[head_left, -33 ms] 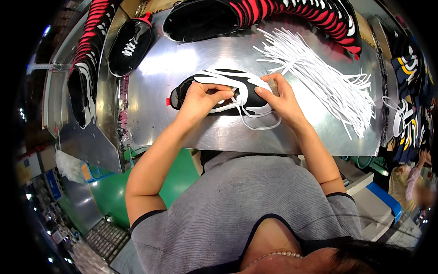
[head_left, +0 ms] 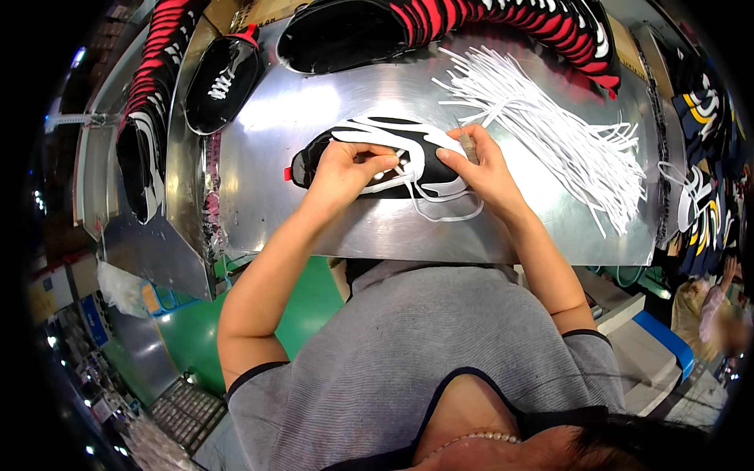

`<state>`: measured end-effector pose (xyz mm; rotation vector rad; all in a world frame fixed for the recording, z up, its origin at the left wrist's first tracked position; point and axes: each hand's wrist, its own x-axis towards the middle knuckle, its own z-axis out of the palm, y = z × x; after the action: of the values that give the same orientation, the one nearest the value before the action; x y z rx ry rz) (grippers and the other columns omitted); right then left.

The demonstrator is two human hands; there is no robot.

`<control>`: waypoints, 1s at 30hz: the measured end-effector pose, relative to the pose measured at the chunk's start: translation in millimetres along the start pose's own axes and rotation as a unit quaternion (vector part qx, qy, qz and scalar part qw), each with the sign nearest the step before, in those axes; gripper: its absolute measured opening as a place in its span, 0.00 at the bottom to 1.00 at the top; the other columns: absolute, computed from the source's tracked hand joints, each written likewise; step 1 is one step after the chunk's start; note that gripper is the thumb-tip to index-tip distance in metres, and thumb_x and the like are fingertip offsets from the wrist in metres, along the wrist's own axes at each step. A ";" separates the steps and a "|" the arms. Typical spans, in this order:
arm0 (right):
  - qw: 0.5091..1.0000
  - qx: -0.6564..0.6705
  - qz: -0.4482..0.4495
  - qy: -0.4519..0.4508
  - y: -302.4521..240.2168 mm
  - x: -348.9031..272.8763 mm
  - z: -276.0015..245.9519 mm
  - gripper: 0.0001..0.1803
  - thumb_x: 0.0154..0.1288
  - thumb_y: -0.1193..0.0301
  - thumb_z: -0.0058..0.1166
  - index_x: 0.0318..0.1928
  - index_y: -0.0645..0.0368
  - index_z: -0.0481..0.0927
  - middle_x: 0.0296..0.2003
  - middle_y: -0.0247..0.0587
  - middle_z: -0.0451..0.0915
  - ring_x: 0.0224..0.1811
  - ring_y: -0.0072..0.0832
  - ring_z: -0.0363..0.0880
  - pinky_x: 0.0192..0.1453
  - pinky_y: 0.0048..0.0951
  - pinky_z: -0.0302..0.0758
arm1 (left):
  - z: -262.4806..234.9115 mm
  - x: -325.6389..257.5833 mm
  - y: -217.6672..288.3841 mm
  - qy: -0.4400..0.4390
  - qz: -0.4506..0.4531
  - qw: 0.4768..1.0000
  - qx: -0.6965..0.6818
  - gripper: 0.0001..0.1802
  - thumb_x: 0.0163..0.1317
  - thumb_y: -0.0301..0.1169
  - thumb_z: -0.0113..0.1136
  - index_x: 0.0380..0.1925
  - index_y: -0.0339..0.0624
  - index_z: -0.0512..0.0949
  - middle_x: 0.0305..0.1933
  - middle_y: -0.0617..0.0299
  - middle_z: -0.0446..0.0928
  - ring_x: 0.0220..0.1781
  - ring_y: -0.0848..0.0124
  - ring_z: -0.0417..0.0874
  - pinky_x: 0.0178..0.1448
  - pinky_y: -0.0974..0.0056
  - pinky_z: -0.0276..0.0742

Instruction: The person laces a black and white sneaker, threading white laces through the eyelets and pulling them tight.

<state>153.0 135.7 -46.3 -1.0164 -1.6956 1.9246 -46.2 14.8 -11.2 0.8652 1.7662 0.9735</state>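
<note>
A black and white shoe upper (head_left: 440, 163) with a red heel tab lies sideways on the metal table, its toe to the right. My left hand (head_left: 345, 171) is closed at the upper's opening, thumb and forefinger pinching what looks like the white shoelace there. A loop of the white shoelace (head_left: 448, 220) hangs toward me over the near side. At the toe, my right hand (head_left: 488, 166) grips the upper, thumb on top. Against its forefinger sits a small grey-brown piece (head_left: 469, 146) with a thin point; its kind is unclear.
A bundle of white laces (head_left: 550, 137) covers the table's right side. Nested black and red uppers (head_left: 503, 20) curve along the back; another stack (head_left: 145, 118) stands left. A laced black shoe upper (head_left: 224, 82) lies at back left. Dark uppers (head_left: 699, 188) hang at far right.
</note>
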 end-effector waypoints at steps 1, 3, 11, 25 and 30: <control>1.000 -0.011 -0.002 0.004 0.3 -1.6 0.3 0.22 0.62 0.63 0.68 0.50 0.61 0.74 0.41 0.37 0.79 0.44 0.20 0.74 0.48 0.24 0.71 | -2.3 -1.0 -1.1 0.014 0.026 0.996 0.083 0.09 0.61 0.27 0.67 0.38 0.33 0.85 0.36 0.60 0.85 0.38 0.75 0.82 0.46 0.69 0.75; 0.999 -0.030 -0.006 0.010 1.9 -4.5 0.0 0.22 0.62 0.65 0.68 0.50 0.61 0.73 0.40 0.36 0.78 0.43 0.19 0.74 0.47 0.23 0.71 | -6.8 -8.6 -0.5 0.122 0.252 0.916 0.288 0.04 0.56 0.27 0.66 0.31 0.40 0.86 0.29 0.52 0.81 0.31 0.55 0.77 0.42 0.59 0.73; 0.976 0.197 -0.029 0.083 15.0 -5.4 -25.5 0.20 0.64 0.74 0.65 0.53 0.59 0.70 0.37 0.33 0.80 0.39 0.16 0.77 0.44 0.17 0.73 | -137.4 -61.3 -27.8 0.418 0.225 0.737 0.480 0.03 0.60 0.25 0.64 0.33 0.41 0.80 0.35 0.58 0.81 0.40 0.54 0.77 0.47 0.54 0.72; 0.914 -0.318 -0.200 0.156 1.4 -10.8 -45.6 0.15 0.61 0.64 0.65 0.33 0.59 0.73 0.30 0.36 0.74 0.31 0.30 0.72 0.34 0.29 0.70 | -5.6 -41.1 71.7 0.151 0.396 0.879 0.220 0.04 0.54 0.23 0.68 0.29 0.38 0.81 0.60 0.50 0.77 0.62 0.58 0.73 0.62 0.57 0.69; 0.967 -0.031 -0.252 -0.031 -34.6 -26.3 -34.2 0.08 0.62 0.72 0.64 0.40 0.61 0.81 0.35 0.34 0.76 0.36 0.22 0.74 0.40 0.25 0.71 | 31.1 -19.4 74.9 0.123 0.459 0.834 0.281 0.06 0.52 0.24 0.69 0.31 0.40 0.82 0.57 0.55 0.78 0.58 0.54 0.74 0.58 0.56 0.71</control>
<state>189.1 147.9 -6.2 -0.4776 -1.8383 1.5877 0.0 38.9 53.9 2.1846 1.8812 1.1854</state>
